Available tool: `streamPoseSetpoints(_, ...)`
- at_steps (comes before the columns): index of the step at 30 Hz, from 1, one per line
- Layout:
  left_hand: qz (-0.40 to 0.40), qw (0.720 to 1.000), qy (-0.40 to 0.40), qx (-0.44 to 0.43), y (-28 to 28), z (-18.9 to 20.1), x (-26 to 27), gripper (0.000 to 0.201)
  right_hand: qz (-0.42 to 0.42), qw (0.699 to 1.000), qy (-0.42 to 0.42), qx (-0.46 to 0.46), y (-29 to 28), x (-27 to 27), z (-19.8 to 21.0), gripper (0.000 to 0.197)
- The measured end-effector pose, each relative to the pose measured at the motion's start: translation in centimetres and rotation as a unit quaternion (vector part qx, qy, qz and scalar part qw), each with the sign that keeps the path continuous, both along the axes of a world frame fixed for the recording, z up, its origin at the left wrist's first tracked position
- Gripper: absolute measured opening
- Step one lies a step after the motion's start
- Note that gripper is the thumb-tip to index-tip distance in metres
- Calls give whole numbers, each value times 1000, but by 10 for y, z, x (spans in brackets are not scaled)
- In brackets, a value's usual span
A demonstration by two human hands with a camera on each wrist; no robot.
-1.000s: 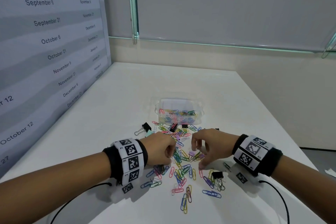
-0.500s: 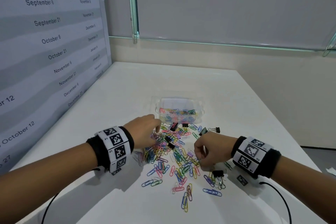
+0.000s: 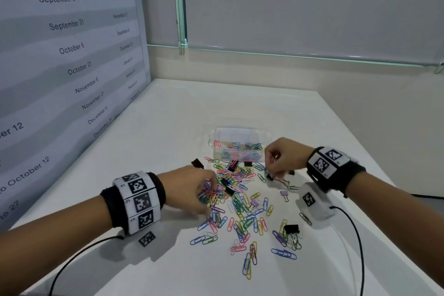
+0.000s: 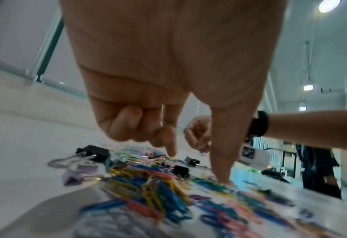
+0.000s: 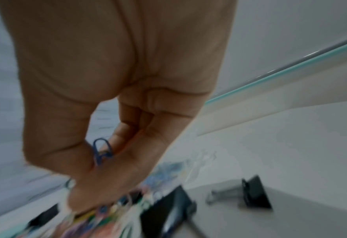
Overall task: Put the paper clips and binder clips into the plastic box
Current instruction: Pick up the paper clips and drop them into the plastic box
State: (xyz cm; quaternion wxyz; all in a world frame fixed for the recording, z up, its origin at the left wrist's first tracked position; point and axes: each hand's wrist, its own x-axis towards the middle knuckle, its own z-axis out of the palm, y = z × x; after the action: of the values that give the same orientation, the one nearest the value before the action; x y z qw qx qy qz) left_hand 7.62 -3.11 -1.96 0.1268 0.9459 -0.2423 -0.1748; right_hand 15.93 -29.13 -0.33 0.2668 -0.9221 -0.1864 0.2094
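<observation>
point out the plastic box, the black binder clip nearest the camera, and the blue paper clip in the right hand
plastic box (image 3: 217,136): head view, on its clear far-left wall.
black binder clip (image 3: 291,228): head view, on its black body.
blue paper clip (image 5: 101,150): right wrist view, on its loop between the thumb and fingers.

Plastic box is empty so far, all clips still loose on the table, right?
Not quite. The plastic box already holds a layer of coloured paper clips, seen through its clear wall in the head view. Many clips do lie loose on the table in front of it.
</observation>
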Motion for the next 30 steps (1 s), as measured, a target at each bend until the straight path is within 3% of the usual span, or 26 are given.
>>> streamPoseSetpoints(3,-46,996,72,7,3,-3,-14,61,-61,995,-24,74,1,20,6,11)
streamPoseSetpoints(6,-57,993,106,-6,5,-13,-22,57,-109,985,-62,119,7,34,12,12)
streamPoseSetpoints(13,-60,996,62,-9,-17,-20,-19,36,-120,981,-136,62,22,50,16,9)
streamPoseSetpoints(19,-84,996,-25,14,-34,-18,-18,43,-7,985,-169,-36,31,23,15,20)
streamPoseSetpoints(22,-98,993,-64,5,-35,-22,-17,51,73,985,-137,-77,31,-8,3,20)
streamPoseSetpoints(26,-137,987,-80,34,-42,-24,-15,58,173,974,-52,-139,25,-36,-9,29)
streamPoseSetpoints(30,-152,985,-55,62,-51,-20,-7,62,187,971,-51,-137,23,-41,-17,33)
